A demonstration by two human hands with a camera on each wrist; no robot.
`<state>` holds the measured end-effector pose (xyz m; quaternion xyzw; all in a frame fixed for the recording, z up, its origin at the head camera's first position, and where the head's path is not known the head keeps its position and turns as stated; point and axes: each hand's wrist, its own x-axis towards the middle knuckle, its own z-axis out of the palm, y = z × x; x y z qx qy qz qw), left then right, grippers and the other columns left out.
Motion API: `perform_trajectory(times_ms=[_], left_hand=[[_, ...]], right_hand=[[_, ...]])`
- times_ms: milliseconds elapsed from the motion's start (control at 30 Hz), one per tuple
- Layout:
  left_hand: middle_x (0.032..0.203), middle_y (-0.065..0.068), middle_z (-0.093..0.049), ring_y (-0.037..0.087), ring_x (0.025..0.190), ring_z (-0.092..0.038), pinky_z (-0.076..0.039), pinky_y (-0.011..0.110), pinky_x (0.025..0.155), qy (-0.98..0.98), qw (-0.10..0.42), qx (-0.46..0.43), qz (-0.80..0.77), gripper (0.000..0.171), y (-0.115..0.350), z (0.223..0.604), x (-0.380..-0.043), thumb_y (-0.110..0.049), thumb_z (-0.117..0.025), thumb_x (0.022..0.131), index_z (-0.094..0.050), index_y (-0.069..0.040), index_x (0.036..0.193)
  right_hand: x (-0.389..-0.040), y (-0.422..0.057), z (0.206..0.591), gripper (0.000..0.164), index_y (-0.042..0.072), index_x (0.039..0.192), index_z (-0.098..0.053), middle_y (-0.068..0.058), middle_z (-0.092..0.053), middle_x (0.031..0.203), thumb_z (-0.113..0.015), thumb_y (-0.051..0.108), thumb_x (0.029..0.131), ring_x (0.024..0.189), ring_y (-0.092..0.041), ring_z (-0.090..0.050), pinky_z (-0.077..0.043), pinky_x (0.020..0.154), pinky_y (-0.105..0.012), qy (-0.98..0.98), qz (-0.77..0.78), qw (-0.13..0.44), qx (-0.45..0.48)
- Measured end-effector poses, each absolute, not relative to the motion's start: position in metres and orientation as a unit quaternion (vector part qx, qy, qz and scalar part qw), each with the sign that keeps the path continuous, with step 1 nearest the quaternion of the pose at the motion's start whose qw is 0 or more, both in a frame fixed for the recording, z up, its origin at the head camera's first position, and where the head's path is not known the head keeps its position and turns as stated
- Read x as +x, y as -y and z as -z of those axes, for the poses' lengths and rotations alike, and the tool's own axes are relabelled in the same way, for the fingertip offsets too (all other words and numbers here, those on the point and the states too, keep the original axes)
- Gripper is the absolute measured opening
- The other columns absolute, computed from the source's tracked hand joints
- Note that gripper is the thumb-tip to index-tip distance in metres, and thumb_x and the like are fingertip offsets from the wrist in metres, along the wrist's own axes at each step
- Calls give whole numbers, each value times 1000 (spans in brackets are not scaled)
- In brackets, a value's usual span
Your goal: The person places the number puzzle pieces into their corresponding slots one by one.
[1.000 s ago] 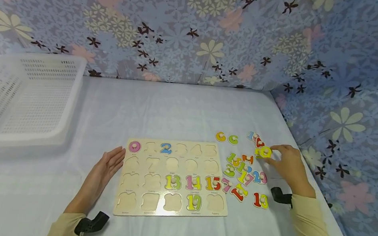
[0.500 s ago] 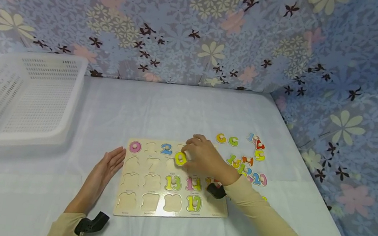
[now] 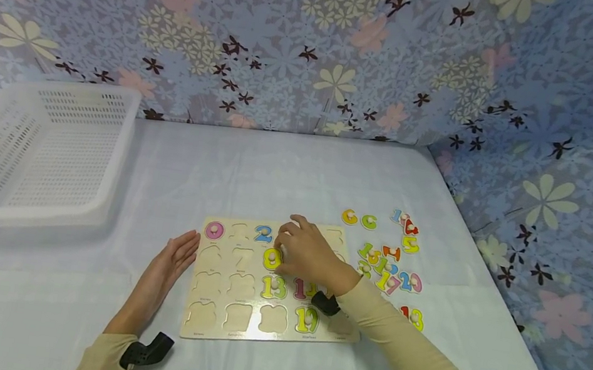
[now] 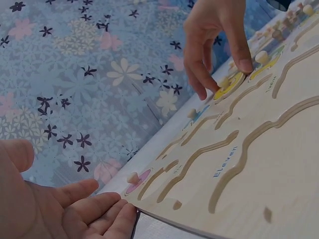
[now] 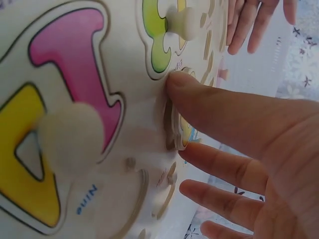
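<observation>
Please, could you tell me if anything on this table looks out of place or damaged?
I see no spill or clear damage. The yellow number piece, pinched by the right hand, sits tilted at the board, one edge raised, unlike the seated 13. The loose number pieces nearby are jumbled, some overlapping.

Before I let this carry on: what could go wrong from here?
The yellow piece pinched in the right hand looks raised from the board, so it may seat crooked. The left hand has its fingers extended at the board's edge, not gripping, so pressing might shift the board. The right sleeve partly hides the red-and-yellow 18 in the head view and could brush it.
</observation>
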<state>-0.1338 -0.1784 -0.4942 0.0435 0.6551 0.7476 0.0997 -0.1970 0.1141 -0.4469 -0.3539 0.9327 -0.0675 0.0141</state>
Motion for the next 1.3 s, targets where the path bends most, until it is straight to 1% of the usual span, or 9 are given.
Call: perform_trajectory(times_ms=[233,333,567,733,867,933,1067,1133,1300], left_hand=[[157,15,-22,26,143,-23,-31,21,109,-656,101,44,-747,64,177,495,-135,-43,-18,107,-16,1,153],[157,16,-22,27,143,-23,-31,22,109,-654,101,46,-748,64,176,496,-135,-43,-18,107,-16,1,152],[157,14,-22,25,143,-24,-31,21,109,-656,105,38,-746,65,175,496,-136,-44,-18,106,-16,1,152],[157,15,-22,25,143,-23,-30,21,109,-654,105,39,-748,66,175,496,-136,-46,-19,106,-16,2,152],[158,12,-22,24,143,-22,-30,16,108,-677,102,42,-728,67,175,496,-133,-48,-20,105,-16,-2,153],[158,12,-22,24,143,-22,-30,16,107,-678,103,40,-727,68,175,496,-133,-49,-20,105,-16,-2,153],[157,15,-21,26,144,-22,-30,20,109,-659,104,39,-744,67,175,494,-134,-46,-20,106,-16,2,153],[157,15,-21,26,144,-21,-29,20,110,-660,105,39,-743,66,175,493,-133,-46,-19,106,-15,1,153],[158,13,-20,26,144,-20,-29,17,109,-683,102,51,-721,66,175,493,-131,-47,-20,105,-15,-1,153]], right_hand=[[-196,-114,447,44,15,106,-70,-7,-59,123,-85,40,73,135,-36,-32,-38,106,-52,-936,79,25,-342],[-194,-116,447,42,15,107,-70,-7,-59,123,-84,37,74,136,-36,-32,-37,106,-53,-936,87,26,-341],[-179,-134,444,40,12,109,-70,-10,-58,126,-84,29,76,135,-37,-32,-35,109,-51,-935,129,-2,-331],[-159,-170,445,39,12,108,-69,-10,-58,127,-85,23,75,136,-38,-31,-34,109,-51,-938,181,-34,-294],[-142,-207,443,38,8,109,-69,-14,-56,129,-84,18,75,136,-40,-29,-35,106,-58,-946,215,-47,-239],[-133,-228,440,39,6,110,-70,-17,-55,130,-85,16,75,135,-42,-27,-32,105,-62,-950,225,-52,-209],[-113,-269,436,43,4,112,-68,-22,-53,128,-85,10,73,132,-48,-26,-31,101,-68,-961,225,-61,-151],[-104,-287,436,44,3,112,-68,-25,-53,126,-85,8,72,129,-52,-26,-30,99,-71,-966,217,-60,-127],[-83,-313,443,45,2,113,-68,-30,-52,123,-84,9,72,125,-58,-24,-26,97,-74,-973,222,-23,-65]])
